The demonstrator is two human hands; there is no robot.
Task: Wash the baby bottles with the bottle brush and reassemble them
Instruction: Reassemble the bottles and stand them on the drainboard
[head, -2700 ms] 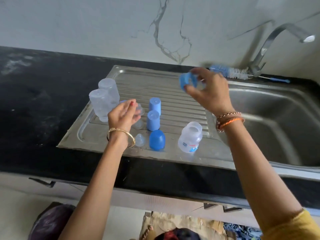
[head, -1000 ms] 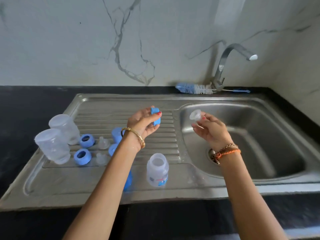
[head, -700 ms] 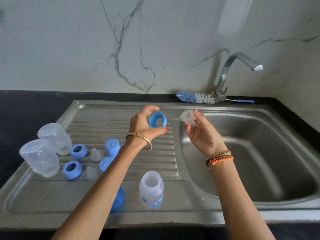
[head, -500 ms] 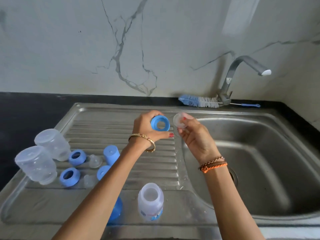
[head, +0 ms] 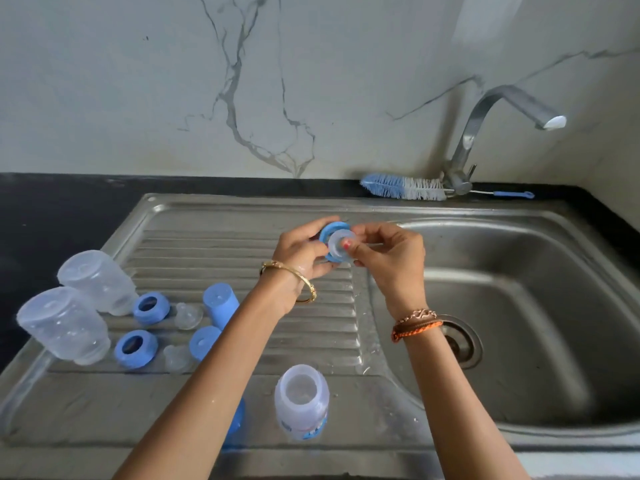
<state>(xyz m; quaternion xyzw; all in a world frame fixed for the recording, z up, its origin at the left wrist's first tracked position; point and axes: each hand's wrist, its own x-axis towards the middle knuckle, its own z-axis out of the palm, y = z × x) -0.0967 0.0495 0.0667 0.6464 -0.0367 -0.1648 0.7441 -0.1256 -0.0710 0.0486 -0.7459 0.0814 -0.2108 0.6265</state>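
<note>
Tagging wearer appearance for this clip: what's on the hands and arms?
Bare forearms, no sleeves in view. Left hand: a gold bangle at the wrist. Right hand: a thin chain bracelet and an orange braided band at the wrist. Red nail polish shows on one fingertip.

Single head view, close above sink (head: 519, 306), facing forward and down

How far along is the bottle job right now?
Washing looks done: the brush lies behind the sink and parts sit on the drainboard. In hand: the left hand holds a blue ring while the right hand presses a clear teat against it. Left: the upright bottle has no top, and two upturned bottles, two rings and two teats lie apart.
</note>
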